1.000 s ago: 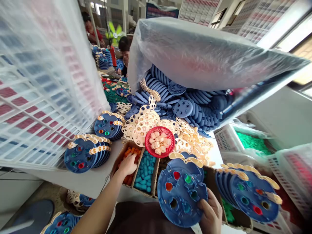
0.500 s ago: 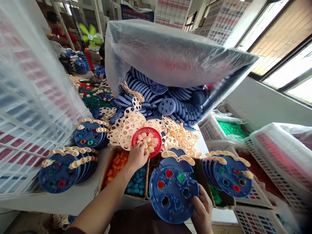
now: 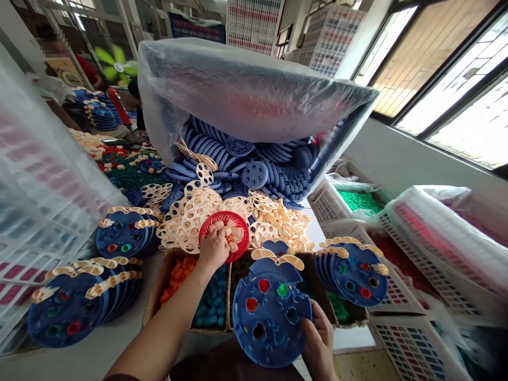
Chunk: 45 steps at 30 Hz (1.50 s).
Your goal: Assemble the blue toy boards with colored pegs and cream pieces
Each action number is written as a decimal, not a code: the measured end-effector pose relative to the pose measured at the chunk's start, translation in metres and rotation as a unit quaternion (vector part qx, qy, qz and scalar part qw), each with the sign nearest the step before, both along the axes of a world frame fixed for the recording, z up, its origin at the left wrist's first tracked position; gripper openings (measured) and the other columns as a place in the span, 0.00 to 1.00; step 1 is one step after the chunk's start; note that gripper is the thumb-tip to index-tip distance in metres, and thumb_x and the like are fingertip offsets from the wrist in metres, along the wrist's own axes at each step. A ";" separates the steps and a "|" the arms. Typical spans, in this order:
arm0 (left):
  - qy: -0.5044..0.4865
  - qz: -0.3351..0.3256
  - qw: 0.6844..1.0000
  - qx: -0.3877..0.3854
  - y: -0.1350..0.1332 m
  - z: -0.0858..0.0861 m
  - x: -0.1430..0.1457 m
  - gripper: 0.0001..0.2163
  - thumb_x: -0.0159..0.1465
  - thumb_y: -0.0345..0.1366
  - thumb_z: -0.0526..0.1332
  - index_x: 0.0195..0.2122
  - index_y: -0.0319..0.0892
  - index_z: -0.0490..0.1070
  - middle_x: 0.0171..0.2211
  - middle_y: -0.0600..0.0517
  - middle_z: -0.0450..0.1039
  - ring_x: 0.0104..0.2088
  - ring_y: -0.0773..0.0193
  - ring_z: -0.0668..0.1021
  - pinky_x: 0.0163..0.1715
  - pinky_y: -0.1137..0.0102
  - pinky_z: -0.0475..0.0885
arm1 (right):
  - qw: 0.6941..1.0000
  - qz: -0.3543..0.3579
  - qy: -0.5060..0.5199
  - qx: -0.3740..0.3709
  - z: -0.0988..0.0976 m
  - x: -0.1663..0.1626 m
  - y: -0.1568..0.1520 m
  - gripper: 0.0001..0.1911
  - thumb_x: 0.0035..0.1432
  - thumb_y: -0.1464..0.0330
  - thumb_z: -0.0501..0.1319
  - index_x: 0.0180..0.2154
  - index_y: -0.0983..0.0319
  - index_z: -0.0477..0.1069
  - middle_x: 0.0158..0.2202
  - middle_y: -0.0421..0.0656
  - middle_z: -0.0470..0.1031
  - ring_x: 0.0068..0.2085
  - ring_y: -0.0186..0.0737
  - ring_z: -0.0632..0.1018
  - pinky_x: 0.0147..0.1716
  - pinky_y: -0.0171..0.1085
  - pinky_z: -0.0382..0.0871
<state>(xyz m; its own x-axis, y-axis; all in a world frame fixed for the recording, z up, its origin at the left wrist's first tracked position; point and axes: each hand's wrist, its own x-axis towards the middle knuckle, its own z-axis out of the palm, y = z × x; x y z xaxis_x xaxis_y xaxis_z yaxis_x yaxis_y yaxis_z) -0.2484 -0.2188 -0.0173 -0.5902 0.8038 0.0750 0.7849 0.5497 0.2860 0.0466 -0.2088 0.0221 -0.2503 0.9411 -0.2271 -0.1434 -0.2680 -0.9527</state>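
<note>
Head view: blue disc (image 3: 272, 307) is near, slightly right of middle.
Right hand (image 3: 320, 337): pinches its right edge.
Left hand (image 3: 213, 250): at red bowl (image 3: 245, 233), among pale pieces (image 3: 237, 233); its grip I cannot tell.

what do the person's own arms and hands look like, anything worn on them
Both the left hand and the right hand are ungloved. The left forearm is bare, with no watch or band visible, up to the edge of a dark sleeve at the picture's bottom. No right sleeve shows.
</note>
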 end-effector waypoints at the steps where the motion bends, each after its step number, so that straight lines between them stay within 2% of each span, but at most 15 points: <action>1: -0.002 -0.001 1.000 -0.001 0.000 0.000 0.000 0.21 0.60 0.31 0.57 0.55 0.36 0.69 0.51 0.37 0.73 0.51 0.43 0.75 0.50 0.53 0.68 | 1.000 0.004 0.002 0.002 -0.001 0.000 0.001 0.09 0.47 0.65 0.68 0.34 0.59 0.77 0.22 0.35 0.72 0.22 0.29 0.68 0.20 0.26 0.62; 7: -0.025 0.008 1.000 -0.004 -0.001 -0.002 -0.002 0.22 0.61 0.33 0.59 0.56 0.36 0.67 0.49 0.38 0.73 0.43 0.46 0.79 0.42 0.59 0.73 | 0.999 0.025 0.022 0.003 -0.008 -0.001 0.003 0.12 0.48 0.60 0.69 0.35 0.58 0.78 0.25 0.37 0.76 0.26 0.32 0.70 0.25 0.27 0.66; 12: -0.045 0.009 0.999 0.017 -0.001 -0.002 -0.003 0.22 0.59 0.31 0.59 0.56 0.39 0.67 0.50 0.40 0.72 0.41 0.49 0.80 0.38 0.61 0.74 | 0.999 0.020 0.027 -0.001 -0.009 0.000 0.004 0.13 0.48 0.59 0.69 0.35 0.59 0.78 0.25 0.38 0.76 0.26 0.32 0.71 0.24 0.28 0.66; 20: -0.094 0.022 0.990 0.106 -0.006 -0.006 -0.002 0.17 0.57 0.29 0.59 0.48 0.43 0.75 0.50 0.42 0.69 0.42 0.53 0.79 0.40 0.62 0.76 | 1.000 0.029 0.000 0.009 -0.003 -0.001 0.005 0.11 0.48 0.62 0.68 0.34 0.60 0.78 0.24 0.38 0.76 0.25 0.34 0.73 0.24 0.30 0.69; 25: -0.148 0.026 0.968 0.202 -0.015 -0.002 -0.002 0.14 0.60 0.32 0.57 0.44 0.43 0.79 0.47 0.44 0.69 0.40 0.60 0.78 0.45 0.65 0.76 | 1.000 0.027 -0.002 0.004 -0.002 -0.002 0.004 0.12 0.47 0.62 0.69 0.33 0.61 0.79 0.25 0.40 0.78 0.24 0.35 0.73 0.24 0.30 0.69; 30: -0.212 0.077 0.934 0.279 -0.023 0.002 -0.005 0.11 0.58 0.38 0.60 0.38 0.42 0.78 0.42 0.45 0.74 0.45 0.55 0.78 0.51 0.60 0.73 | 0.999 0.049 -0.007 0.008 -0.004 -0.002 0.005 0.14 0.49 0.59 0.69 0.36 0.60 0.78 0.26 0.40 0.79 0.25 0.37 0.75 0.24 0.32 0.69; 33: -0.263 0.126 0.909 0.297 -0.027 0.003 -0.003 0.10 0.54 0.41 0.65 0.34 0.42 0.75 0.37 0.47 0.76 0.40 0.54 0.78 0.48 0.56 0.74 | 0.998 0.061 -0.014 0.015 -0.003 -0.004 0.006 0.13 0.48 0.59 0.69 0.35 0.60 0.78 0.26 0.40 0.80 0.25 0.37 0.75 0.25 0.32 0.70; 36: -0.341 0.133 0.877 0.311 -0.032 0.013 0.006 0.13 0.55 0.45 0.65 0.35 0.41 0.72 0.32 0.49 0.76 0.33 0.57 0.78 0.39 0.61 0.76 | 0.998 0.067 -0.010 0.011 -0.002 -0.005 0.006 0.12 0.48 0.61 0.69 0.35 0.60 0.79 0.26 0.40 0.80 0.25 0.36 0.75 0.25 0.31 0.70; 39: -0.408 0.114 0.845 0.327 -0.042 0.034 0.022 0.17 0.61 0.49 0.59 0.40 0.40 0.70 0.30 0.51 0.75 0.30 0.62 0.78 0.33 0.67 0.75 | 0.997 0.068 -0.009 0.019 -0.002 -0.005 0.006 0.13 0.49 0.60 0.68 0.36 0.60 0.79 0.27 0.40 0.80 0.26 0.37 0.75 0.25 0.31 0.69; 43: -0.493 0.077 0.797 0.341 -0.059 0.066 0.046 0.14 0.63 0.48 0.60 0.38 0.41 0.70 0.26 0.55 0.69 0.26 0.69 0.71 0.28 0.74 0.67 | 0.996 0.081 -0.022 0.037 -0.002 -0.004 0.008 0.13 0.51 0.60 0.67 0.36 0.60 0.79 0.27 0.41 0.80 0.27 0.39 0.76 0.26 0.33 0.70; 45: -0.513 0.066 0.778 0.357 -0.066 0.077 0.057 0.13 0.65 0.47 0.59 0.34 0.41 0.69 0.25 0.57 0.65 0.25 0.70 0.67 0.27 0.76 0.63 | 0.995 0.092 -0.023 0.042 -0.003 -0.004 0.010 0.13 0.50 0.60 0.68 0.36 0.60 0.79 0.27 0.41 0.81 0.27 0.39 0.77 0.26 0.33 0.71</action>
<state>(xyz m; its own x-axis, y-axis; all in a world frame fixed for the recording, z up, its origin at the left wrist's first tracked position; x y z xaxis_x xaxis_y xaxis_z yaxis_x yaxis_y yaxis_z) -0.1919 -0.2843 0.0597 -0.7073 0.7010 -0.0909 -0.1073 0.0206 0.9940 0.0427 -0.1988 0.0191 -0.4105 0.8969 -0.1645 -0.0547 -0.2043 -0.9774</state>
